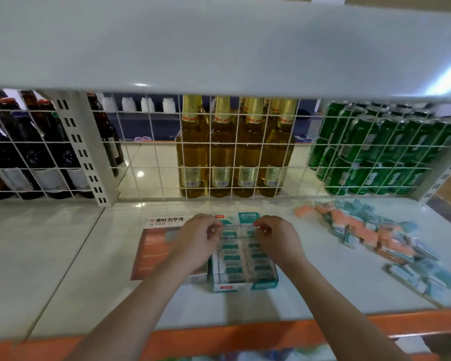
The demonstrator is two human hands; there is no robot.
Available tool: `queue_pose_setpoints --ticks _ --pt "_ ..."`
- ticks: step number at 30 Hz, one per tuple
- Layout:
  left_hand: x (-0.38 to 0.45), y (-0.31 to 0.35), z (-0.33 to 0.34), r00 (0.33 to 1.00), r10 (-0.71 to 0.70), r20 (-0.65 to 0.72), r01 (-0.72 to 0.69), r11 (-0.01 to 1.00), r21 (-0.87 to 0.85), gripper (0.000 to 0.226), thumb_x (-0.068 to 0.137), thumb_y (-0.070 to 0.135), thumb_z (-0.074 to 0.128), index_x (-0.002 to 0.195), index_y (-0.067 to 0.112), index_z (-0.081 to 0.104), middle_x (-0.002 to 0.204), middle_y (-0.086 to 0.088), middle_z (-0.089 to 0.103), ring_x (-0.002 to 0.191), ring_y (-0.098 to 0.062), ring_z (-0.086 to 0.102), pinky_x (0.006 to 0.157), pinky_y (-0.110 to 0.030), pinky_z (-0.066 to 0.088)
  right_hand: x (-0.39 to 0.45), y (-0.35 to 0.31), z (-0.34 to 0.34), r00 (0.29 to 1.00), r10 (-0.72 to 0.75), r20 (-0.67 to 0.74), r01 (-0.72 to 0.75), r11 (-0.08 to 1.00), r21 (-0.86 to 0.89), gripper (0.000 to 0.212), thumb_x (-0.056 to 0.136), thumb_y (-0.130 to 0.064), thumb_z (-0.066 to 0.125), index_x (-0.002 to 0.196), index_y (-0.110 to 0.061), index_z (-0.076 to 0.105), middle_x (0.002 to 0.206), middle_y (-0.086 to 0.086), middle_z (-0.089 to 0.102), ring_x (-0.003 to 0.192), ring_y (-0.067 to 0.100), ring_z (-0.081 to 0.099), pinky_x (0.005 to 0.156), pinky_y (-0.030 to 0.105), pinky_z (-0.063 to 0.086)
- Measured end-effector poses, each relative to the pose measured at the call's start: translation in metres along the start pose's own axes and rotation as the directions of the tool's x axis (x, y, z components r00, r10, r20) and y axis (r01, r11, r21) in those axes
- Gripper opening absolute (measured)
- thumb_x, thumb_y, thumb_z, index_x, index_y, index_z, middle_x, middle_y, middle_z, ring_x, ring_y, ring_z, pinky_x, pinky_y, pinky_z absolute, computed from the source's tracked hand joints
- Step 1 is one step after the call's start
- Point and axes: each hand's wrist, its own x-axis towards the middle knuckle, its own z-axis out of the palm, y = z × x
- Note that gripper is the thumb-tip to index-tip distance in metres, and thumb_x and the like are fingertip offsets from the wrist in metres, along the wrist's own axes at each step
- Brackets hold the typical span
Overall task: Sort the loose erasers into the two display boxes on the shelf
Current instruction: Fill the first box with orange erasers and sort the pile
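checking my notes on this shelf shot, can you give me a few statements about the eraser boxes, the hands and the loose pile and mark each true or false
1. The teal display box stands to the right of the orange display box. True.
2. The pile of loose erasers lies left of both boxes. False: it lies to their right, on the white shelf.
3. Both the left hand and the right hand are over the back of the teal display box, fingers curled. True.
4. The teal display box holds no erasers. False: it holds rows of teal-labelled erasers.
5. Green cans stand behind the wire grid. True.
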Motion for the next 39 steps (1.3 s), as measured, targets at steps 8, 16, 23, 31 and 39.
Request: queue_pose_setpoints --ticks 8,16,23,31,39 --pt "0.011 0.052 0.043 0.981 0.14 0.132 -0.13 0.988 -0.085 0.021 0.092 0.021 0.053 0.111 0.021 0.061 0.11 0.005 0.059 0.094 -0.004 0.054 0.082 -0.016 0.041 -0.019 0.066 -0.039 0.985 0.168 -0.048 -0.168 0.986 0.014 0.022 0.085 -0.009 0.055 0.101 -0.016 0.068 0.105 0.005 0.067 0.095 0.02 0.06 0.08 0.024 0.044" --pt "0.019 0.084 0.08 0.969 0.188 0.163 -0.177 0.981 -0.081 0.021 0.091 0.019 0.053 0.11 0.019 0.063 0.108 0.004 0.058 0.099 -0.009 0.054 0.086 -0.022 0.041 -0.033 0.121 -0.073 0.95 0.292 -0.108 -0.297 0.954 -0.032 0.025 0.086 -0.01 0.053 0.106 -0.015 0.066 0.104 0.005 0.067 0.094 0.02 0.06 0.073 0.023 0.04" --pt "0.031 0.106 0.109 0.946 0.213 0.243 -0.182 0.973 -0.145 0.028 0.089 0.018 0.054 0.117 0.019 0.058 0.099 0.006 0.057 0.089 -0.007 0.054 0.08 -0.019 0.042 -0.035 0.151 -0.098 0.932 0.286 -0.221 -0.308 0.949 -0.072 0.028 0.086 -0.009 0.055 0.113 -0.007 0.064 0.12 0.009 0.06 0.105 0.025 0.057 0.084 0.027 0.041" --pt "0.059 0.132 0.134 0.933 0.198 0.301 -0.187 0.98 -0.064 0.031 0.091 0.021 0.053 0.121 0.016 0.056 0.121 -0.001 0.056 0.106 -0.014 0.055 0.092 -0.026 0.042 -0.02 0.169 -0.124 0.95 0.245 -0.193 -0.28 0.942 -0.184 0.031 0.088 -0.01 0.055 0.118 -0.01 0.062 0.123 0.01 0.057 0.107 0.028 0.055 0.083 0.027 0.04" --pt "0.095 0.161 0.15 0.923 0.233 0.306 -0.247 0.969 0.007 0.036 0.092 0.018 0.049 0.128 0.013 0.053 0.132 -0.007 0.05 0.119 -0.022 0.048 0.095 -0.029 0.039 0.002 0.18 -0.122 0.966 0.242 -0.085 -0.257 0.917 -0.304 0.024 0.088 -0.013 0.049 0.107 -0.011 0.065 0.113 0.009 0.059 0.103 0.027 0.054 0.082 0.029 0.041"
